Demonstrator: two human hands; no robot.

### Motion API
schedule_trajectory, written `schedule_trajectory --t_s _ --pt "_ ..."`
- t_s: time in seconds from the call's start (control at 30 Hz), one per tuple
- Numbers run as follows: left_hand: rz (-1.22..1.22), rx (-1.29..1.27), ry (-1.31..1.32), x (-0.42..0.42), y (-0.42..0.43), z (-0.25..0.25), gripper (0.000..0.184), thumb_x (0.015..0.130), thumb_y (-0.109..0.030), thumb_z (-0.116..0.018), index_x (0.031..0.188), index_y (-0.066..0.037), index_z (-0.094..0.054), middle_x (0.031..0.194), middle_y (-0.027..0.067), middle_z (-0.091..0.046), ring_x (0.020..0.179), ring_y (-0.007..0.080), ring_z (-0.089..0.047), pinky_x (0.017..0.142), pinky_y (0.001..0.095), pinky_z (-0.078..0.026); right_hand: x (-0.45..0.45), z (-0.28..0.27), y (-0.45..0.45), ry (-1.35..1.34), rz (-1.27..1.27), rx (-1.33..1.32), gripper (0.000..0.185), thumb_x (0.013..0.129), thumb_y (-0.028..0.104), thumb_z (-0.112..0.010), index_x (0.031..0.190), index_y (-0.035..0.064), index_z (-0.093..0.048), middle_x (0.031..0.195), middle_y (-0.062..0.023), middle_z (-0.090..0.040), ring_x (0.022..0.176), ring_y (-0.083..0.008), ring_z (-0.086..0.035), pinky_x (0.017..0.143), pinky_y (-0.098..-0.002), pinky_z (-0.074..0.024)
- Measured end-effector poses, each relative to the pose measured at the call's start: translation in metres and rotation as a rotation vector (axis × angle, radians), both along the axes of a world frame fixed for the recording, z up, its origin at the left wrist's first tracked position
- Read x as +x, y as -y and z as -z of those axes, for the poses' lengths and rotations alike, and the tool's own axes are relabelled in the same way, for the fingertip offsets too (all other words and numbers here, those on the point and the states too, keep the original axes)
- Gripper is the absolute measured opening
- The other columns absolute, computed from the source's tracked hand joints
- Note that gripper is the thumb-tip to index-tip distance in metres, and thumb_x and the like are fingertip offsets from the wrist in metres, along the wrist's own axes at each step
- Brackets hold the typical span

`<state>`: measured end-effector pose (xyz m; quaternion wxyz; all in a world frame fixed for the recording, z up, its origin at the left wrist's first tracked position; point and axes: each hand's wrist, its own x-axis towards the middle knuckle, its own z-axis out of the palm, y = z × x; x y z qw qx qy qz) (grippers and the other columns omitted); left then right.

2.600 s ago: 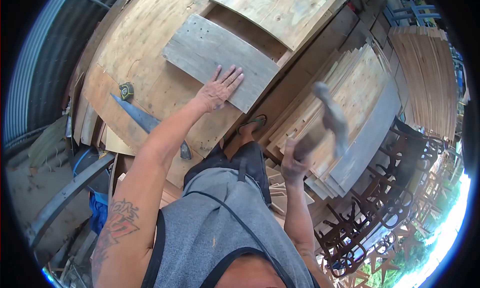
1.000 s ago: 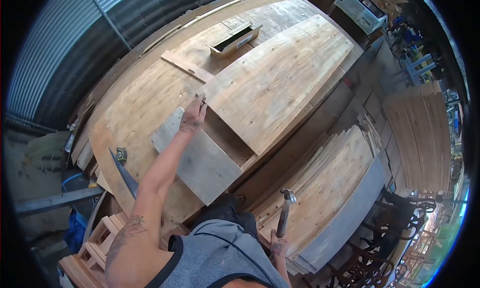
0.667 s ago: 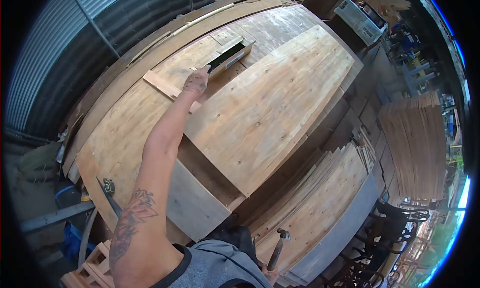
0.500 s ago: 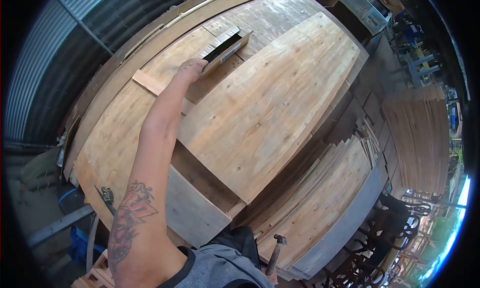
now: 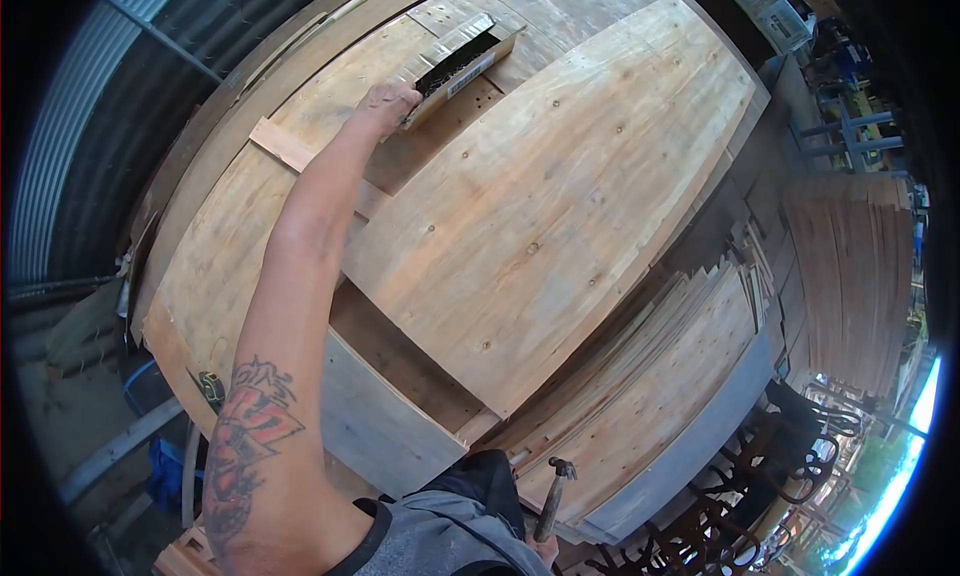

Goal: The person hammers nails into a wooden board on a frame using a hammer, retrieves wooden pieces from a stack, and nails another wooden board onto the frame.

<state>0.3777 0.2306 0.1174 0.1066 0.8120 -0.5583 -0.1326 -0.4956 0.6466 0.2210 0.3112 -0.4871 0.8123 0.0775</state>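
My left hand (image 5: 390, 108) is closed on the near end of an open cardboard box (image 5: 465, 76) with small dark pieces inside, on the plywood worktop. Its fingertips are partly hidden at the box's edge. Low in the view, my right hand (image 5: 542, 547) grips the handle of a hammer (image 5: 556, 496), head up. Between them lies a large plywood panel (image 5: 560, 196). A grey board (image 5: 385, 416) lies nearer my body, under my left arm.
A wood strip (image 5: 285, 146) lies left of my forearm, and a tape measure (image 5: 211, 388) near the left edge. Stacked plywood sheets (image 5: 660, 406) stand on the right, with another stack (image 5: 855, 276) beyond. Dark carved chair parts (image 5: 760, 476) are at lower right.
My left hand has left the grey board, passed the panel's corner and reached the box, closing on its end. The hammer, earlier raised, is now low by my body. The view has shifted.
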Motion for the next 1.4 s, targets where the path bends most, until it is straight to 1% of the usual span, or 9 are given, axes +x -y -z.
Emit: schedule_trajectory --t_s 0.1,0.3,0.4,0.6,0.73,0.87,1.07,1.23,1.4 --pt "0.171 -0.102 0.283 -0.010 -0.011 -0.015 0.016 0.093 -0.009 -0.061 0.105 -0.012 -0.072 0.103 0.0173 -0.072 0.102 0.0365 -0.072 0.087 0.0452 -0.058 -0.008 0.006 0.002 0.013 0.039 0.057 0.033 0.085 0.029 -0.085 0.098 0.0029 -0.070 0.080 -0.0121 -0.072 0.075 -0.0214 -0.069 0.071 -0.0403 -0.0556" --pt "-0.202 -0.541 0.103 -0.033 -0.022 -0.026 0.017 0.102 -0.018 -0.061 0.111 -0.009 -0.072 0.105 0.0147 -0.073 0.095 0.0334 -0.072 0.086 0.0434 -0.057 0.001 0.009 0.011 0.020 -0.006 0.028 0.035 0.085 0.030 -0.085 0.100 0.0027 -0.069 0.078 -0.0119 -0.071 0.074 -0.0221 -0.067 0.070 -0.0411 -0.0548" --pt "-0.559 -0.685 -0.355 -0.048 -0.048 -0.045 0.019 0.103 -0.018 -0.061 0.110 -0.005 -0.072 0.102 0.0126 -0.075 0.096 0.0287 -0.073 0.086 0.0413 -0.058 -0.006 0.020 0.008 0.079 -0.058 -0.024 0.036 0.086 0.030 -0.085 0.101 0.0021 -0.068 0.077 -0.0116 -0.070 0.073 -0.0227 -0.066 0.070 -0.0417 -0.0544" --pt "-0.662 -1.048 -1.657 -0.150 -0.171 -0.081 0.011 0.095 -0.011 -0.064 0.099 -0.001 -0.069 0.102 0.0136 -0.075 0.100 0.0297 -0.074 0.094 0.0402 -0.062 0.035 -0.011 0.049 0.188 0.028 0.042 0.033 0.093 0.030 -0.075 0.106 -0.0007 -0.068 0.081 -0.0148 -0.071 0.076 -0.0282 -0.069 0.071 -0.0433 -0.0531" --pt "-0.780 -1.122 -1.905 -0.237 -0.251 -0.090 0.011 0.088 -0.003 -0.058 0.093 -0.001 -0.068 0.105 0.0158 -0.075 0.110 0.0350 -0.072 0.103 0.0453 -0.061 -0.007 0.038 0.048 0.254 -0.037 0.006 0.030 0.094 0.030 -0.075 0.097 0.0003 -0.067 0.075 -0.0117 -0.067 0.069 -0.0231 -0.064 0.066 -0.0425 -0.0508" --pt "-0.783 -1.079 -2.124 -0.313 -0.319 -0.086 0.012 0.088 -0.007 -0.052 0.089 -0.004 -0.064 0.096 0.0148 -0.069 0.095 0.0326 -0.071 0.090 0.0444 -0.062 0.016 0.009 0.062 0.193 -0.037 0.019 0.033 0.094 0.031 -0.075 0.092 0.0002 -0.064 0.070 -0.0090 -0.061 0.067 -0.0218 -0.062 0.064 -0.0420 -0.0494" --pt "-0.944 -0.837 -2.000 -0.407 -0.382 -0.093 0.014 0.096 -0.018 -0.051 0.091 -0.007 -0.059 0.082 0.0067 -0.060 0.066 0.0181 -0.053 0.062 0.0323 -0.045 -0.004 0.009 0.030 0.288 0.091 0.064 0.035 0.093 0.034 -0.077 0.096 0.0007 -0.066 0.071 -0.0084 -0.060 0.070 -0.0224 -0.063 0.068 -0.0430 -0.0506" --pt "-0.989 -0.508 -1.680 -0.457 -0.431 -0.099 0.021 0.106 -0.029 -0.058 0.097 -0.011 -0.061 0.081 -0.0017 -0.058 0.065 0.0075 -0.048 0.058 0.0232 -0.037 -0.054 0.031 -0.012 0.172 -0.063 0.062 0.048 0.092 0.040 -0.078 0.115 -0.0012 -0.069 0.107 -0.0240 -0.070 0.100 -0.0415 -0.065 0.089 -0.0508 -0.0510" --pt "-0.818 -0.446 -1.168 -0.487 -0.453 -0.058 0.021 0.106 -0.029 -0.057 0.092 -0.013 -0.057 0.081 -0.0026 -0.054 0.066 0.0046 -0.046 0.059 0.0230 -0.037 -0.065 0.030 -0.035 0.348 -0.099 -0.102 0.042 0.094 0.036 -0.077 0.110 -0.0020 -0.068 0.090 -0.0152 -0.069 0.086 -0.0294 -0.066 0.080 -0.0433 -0.0517"
